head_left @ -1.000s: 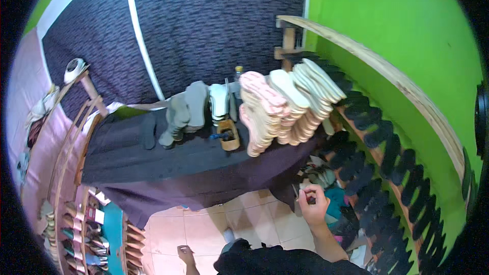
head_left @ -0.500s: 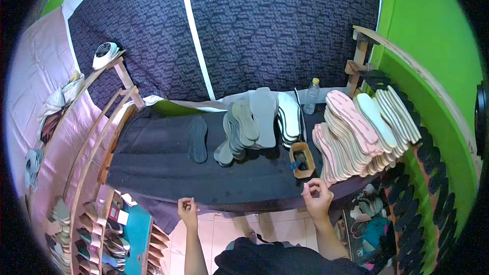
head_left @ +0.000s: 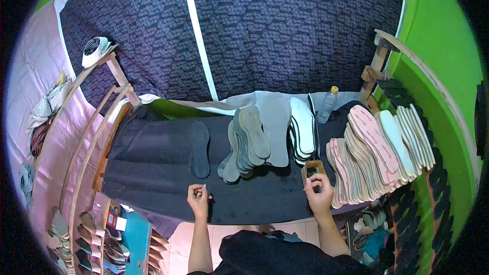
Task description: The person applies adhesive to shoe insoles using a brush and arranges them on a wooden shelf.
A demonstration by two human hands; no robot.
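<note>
Over the front part of the dark cloth-covered table (head_left: 153, 183), my left hand (head_left: 198, 201) is closed with fingers curled together. A small dark bit shows beside its fingertips, too small to name. My right hand (head_left: 320, 196) is closed, thumb and fingers bent toward each other, in front of a small open brown box (head_left: 317, 165) and covering its near part. Whatever lies between its fingers I cannot make out. A single dark shoe insole (head_left: 199, 150) lies flat beyond my left hand. Grey insoles (head_left: 254, 137) lie fanned in overlapping rows at the middle.
White insoles with dark edges (head_left: 302, 130) sit right of the grey ones. Large stacks of pink and cream insoles (head_left: 369, 147) fill the right end. Behind them stands a clear bottle with a yellow cap (head_left: 327, 106). Wooden rails (head_left: 86, 137) and shoe-part racks flank the table.
Both hands have moved forward over the table. My right hand now overlaps the brown box, which stood uncovered before. The view has shifted, and the insoles keep their arrangement.
</note>
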